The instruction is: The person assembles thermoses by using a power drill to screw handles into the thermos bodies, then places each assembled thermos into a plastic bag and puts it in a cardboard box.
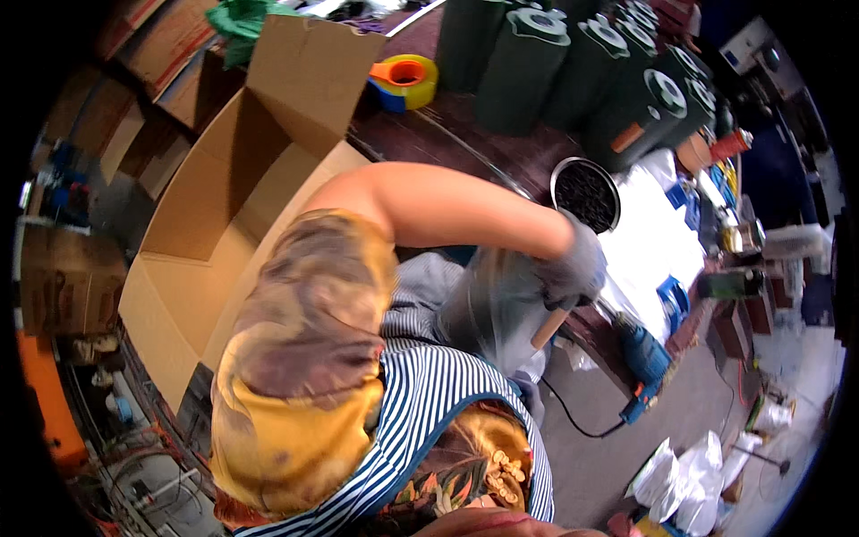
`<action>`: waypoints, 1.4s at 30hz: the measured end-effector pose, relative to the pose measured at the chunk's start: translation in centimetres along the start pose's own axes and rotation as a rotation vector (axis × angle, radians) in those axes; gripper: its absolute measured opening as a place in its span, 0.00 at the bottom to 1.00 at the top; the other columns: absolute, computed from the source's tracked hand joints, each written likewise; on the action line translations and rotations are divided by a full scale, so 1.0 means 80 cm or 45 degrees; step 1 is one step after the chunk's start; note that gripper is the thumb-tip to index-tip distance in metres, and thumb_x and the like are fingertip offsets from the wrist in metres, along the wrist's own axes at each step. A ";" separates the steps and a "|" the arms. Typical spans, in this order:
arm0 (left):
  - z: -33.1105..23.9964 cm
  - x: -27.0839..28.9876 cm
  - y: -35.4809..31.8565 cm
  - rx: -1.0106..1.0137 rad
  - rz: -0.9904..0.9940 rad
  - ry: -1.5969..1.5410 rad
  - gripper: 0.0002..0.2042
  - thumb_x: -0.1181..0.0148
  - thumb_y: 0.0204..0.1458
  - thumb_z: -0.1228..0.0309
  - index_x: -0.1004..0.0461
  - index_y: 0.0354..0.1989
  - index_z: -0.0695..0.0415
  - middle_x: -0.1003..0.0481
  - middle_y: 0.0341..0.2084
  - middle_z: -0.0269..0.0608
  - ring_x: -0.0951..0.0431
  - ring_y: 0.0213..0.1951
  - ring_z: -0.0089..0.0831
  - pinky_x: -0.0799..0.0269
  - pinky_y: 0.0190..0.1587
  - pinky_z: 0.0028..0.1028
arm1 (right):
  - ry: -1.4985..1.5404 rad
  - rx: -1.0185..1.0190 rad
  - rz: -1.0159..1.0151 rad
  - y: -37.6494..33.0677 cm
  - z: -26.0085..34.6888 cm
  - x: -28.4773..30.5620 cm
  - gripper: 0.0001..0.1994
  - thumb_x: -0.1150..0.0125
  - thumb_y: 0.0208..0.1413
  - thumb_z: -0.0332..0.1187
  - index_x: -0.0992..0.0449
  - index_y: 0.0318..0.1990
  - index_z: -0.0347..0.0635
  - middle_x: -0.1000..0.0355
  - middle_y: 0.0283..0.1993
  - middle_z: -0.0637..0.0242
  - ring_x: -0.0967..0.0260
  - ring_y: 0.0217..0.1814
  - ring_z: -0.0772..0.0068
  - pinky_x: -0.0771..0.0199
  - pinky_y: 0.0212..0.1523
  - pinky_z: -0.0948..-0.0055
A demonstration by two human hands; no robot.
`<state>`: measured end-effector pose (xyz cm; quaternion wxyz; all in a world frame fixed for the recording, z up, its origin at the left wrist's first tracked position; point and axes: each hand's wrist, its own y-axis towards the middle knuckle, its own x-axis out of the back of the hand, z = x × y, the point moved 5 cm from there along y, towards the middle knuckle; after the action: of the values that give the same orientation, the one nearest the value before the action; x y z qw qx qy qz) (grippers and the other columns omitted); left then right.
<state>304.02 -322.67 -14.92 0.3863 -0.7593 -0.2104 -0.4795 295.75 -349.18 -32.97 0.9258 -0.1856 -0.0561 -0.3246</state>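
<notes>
My left arm, in a yellow and brown patterned sleeve, reaches across the view. On it, my left hand (573,264) wears a grey glove, is slightly blurred and closed round a wooden handle (548,329); what the handle belongs to is hidden. Under the forearm stands a grey-green cylinder (492,300) with a shiny surface, partly covered by the arm. Just beyond the glove is a round metal container (586,194) full of small black pieces. I cannot make out my right hand; a grey patch beside the apron is too hidden to name.
An open cardboard box (192,259) stands at left. Several dark green canisters (523,76) crowd the far side near a yellow tape roll (416,85). White sheeting (658,242) lies at right, with a blue corded power tool (640,353) nearer. White plastic bags (684,483) lie lower right.
</notes>
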 end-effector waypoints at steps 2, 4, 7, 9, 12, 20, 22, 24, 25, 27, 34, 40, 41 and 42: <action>0.011 -0.025 -0.106 0.084 -0.587 -0.016 0.18 0.32 0.43 0.64 0.22 0.46 0.46 0.21 0.37 0.35 0.22 0.45 0.37 0.26 0.49 0.40 | 0.562 -0.294 -0.213 -0.003 0.002 -0.010 0.15 0.44 0.61 0.26 0.28 0.54 0.28 0.27 0.56 0.52 0.31 0.60 0.63 0.36 0.64 0.65; 0.006 -0.037 -0.245 0.397 -0.792 -0.147 0.24 0.31 0.40 0.62 0.22 0.51 0.45 0.21 0.40 0.37 0.23 0.46 0.38 0.30 0.54 0.39 | 0.529 0.050 -0.066 0.021 -0.008 -0.002 0.16 0.47 0.63 0.24 0.30 0.57 0.29 0.28 0.58 0.52 0.31 0.61 0.63 0.36 0.64 0.66; -0.051 -0.039 -0.462 1.078 -1.211 -0.099 0.22 0.34 0.45 0.64 0.22 0.53 0.52 0.21 0.41 0.40 0.22 0.45 0.41 0.27 0.47 0.38 | 0.301 0.114 0.021 0.064 0.020 -0.006 0.16 0.48 0.65 0.25 0.30 0.58 0.29 0.27 0.57 0.55 0.31 0.60 0.64 0.35 0.63 0.68; -0.092 -0.060 -0.572 1.503 -1.201 0.146 0.23 0.33 0.45 0.65 0.22 0.53 0.52 0.21 0.43 0.39 0.21 0.44 0.39 0.28 0.45 0.39 | 0.221 0.099 0.093 0.089 0.040 -0.006 0.15 0.48 0.65 0.26 0.29 0.57 0.29 0.27 0.56 0.55 0.31 0.60 0.64 0.34 0.62 0.68; -0.075 -0.071 -0.573 1.857 -0.560 0.710 0.22 0.33 0.45 0.68 0.21 0.52 0.51 0.20 0.41 0.38 0.20 0.42 0.37 0.27 0.44 0.39 | 0.224 0.179 0.093 0.122 0.056 -0.011 0.15 0.47 0.64 0.26 0.28 0.55 0.29 0.26 0.56 0.56 0.30 0.59 0.66 0.34 0.62 0.68; 0.195 -0.403 -0.469 2.059 -0.327 -0.086 0.16 0.52 0.58 0.58 0.21 0.49 0.44 0.23 0.51 0.45 0.23 0.51 0.46 0.30 0.55 0.47 | -0.167 0.192 0.122 0.127 0.076 -0.040 0.16 0.40 0.56 0.28 0.24 0.52 0.36 0.23 0.51 0.55 0.26 0.55 0.60 0.31 0.57 0.67; 0.198 -0.389 -0.433 2.329 -0.495 -0.672 0.25 0.50 0.57 0.48 0.28 0.59 0.47 0.27 0.57 0.49 0.28 0.59 0.48 0.34 0.60 0.44 | -0.186 0.230 0.059 0.118 0.061 -0.037 0.16 0.40 0.56 0.29 0.24 0.51 0.37 0.23 0.51 0.55 0.26 0.54 0.55 0.30 0.56 0.65; 0.210 -0.372 -0.416 2.082 -0.706 -0.700 0.28 0.48 0.55 0.46 0.27 0.59 0.49 0.27 0.57 0.51 0.26 0.58 0.47 0.31 0.58 0.42 | -0.318 0.243 0.078 0.115 0.076 -0.038 0.16 0.40 0.57 0.31 0.23 0.51 0.37 0.23 0.50 0.55 0.26 0.54 0.54 0.29 0.55 0.64; 0.221 -0.366 -0.413 2.007 -0.427 -0.667 0.28 0.47 0.54 0.46 0.26 0.58 0.49 0.26 0.56 0.51 0.25 0.56 0.47 0.30 0.57 0.43 | -0.329 0.225 0.084 0.116 0.083 -0.040 0.16 0.40 0.57 0.32 0.23 0.51 0.38 0.23 0.50 0.55 0.26 0.54 0.55 0.30 0.55 0.64; 0.222 -0.295 -0.406 1.783 0.099 -0.483 0.27 0.43 0.50 0.49 0.24 0.55 0.51 0.23 0.50 0.49 0.22 0.51 0.46 0.27 0.52 0.43 | -0.317 0.210 0.053 0.112 0.081 -0.034 0.16 0.40 0.57 0.33 0.23 0.52 0.39 0.23 0.50 0.55 0.27 0.54 0.55 0.30 0.56 0.64; 0.197 0.055 -0.335 1.155 -1.507 0.462 0.25 0.38 0.54 0.49 0.26 0.53 0.53 0.22 0.40 0.46 0.20 0.42 0.42 0.25 0.46 0.36 | -0.469 0.207 0.024 0.121 0.082 -0.026 0.18 0.39 0.55 0.35 0.24 0.53 0.40 0.25 0.52 0.53 0.29 0.56 0.50 0.31 0.57 0.60; 0.263 0.077 -0.217 1.492 -1.135 0.365 0.41 0.34 0.47 0.46 0.41 0.69 0.44 0.40 0.65 0.55 0.39 0.66 0.55 0.40 0.66 0.47 | -0.940 0.797 -0.473 0.116 0.143 0.077 0.20 0.37 0.52 0.33 0.25 0.54 0.39 0.26 0.53 0.52 0.31 0.57 0.46 0.33 0.59 0.56; 0.258 0.069 -0.231 1.412 -1.130 0.223 0.43 0.36 0.48 0.48 0.47 0.72 0.47 0.43 0.67 0.56 0.43 0.68 0.55 0.44 0.67 0.48 | -1.034 0.849 -0.715 0.101 0.150 0.121 0.21 0.37 0.53 0.33 0.25 0.54 0.38 0.25 0.53 0.52 0.31 0.58 0.46 0.33 0.60 0.56; 0.240 0.049 -0.249 1.173 -1.451 0.452 0.39 0.29 0.44 0.48 0.36 0.67 0.40 0.37 0.64 0.53 0.35 0.64 0.53 0.36 0.65 0.45 | -1.041 0.652 -0.929 0.082 0.126 0.178 0.23 0.36 0.53 0.35 0.27 0.56 0.36 0.26 0.55 0.52 0.32 0.60 0.47 0.34 0.61 0.57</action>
<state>302.94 -295.52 -8.40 0.3850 -0.2056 -0.6846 -0.5838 311.16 -348.94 -22.44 0.6733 -0.0353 -0.5438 -0.4998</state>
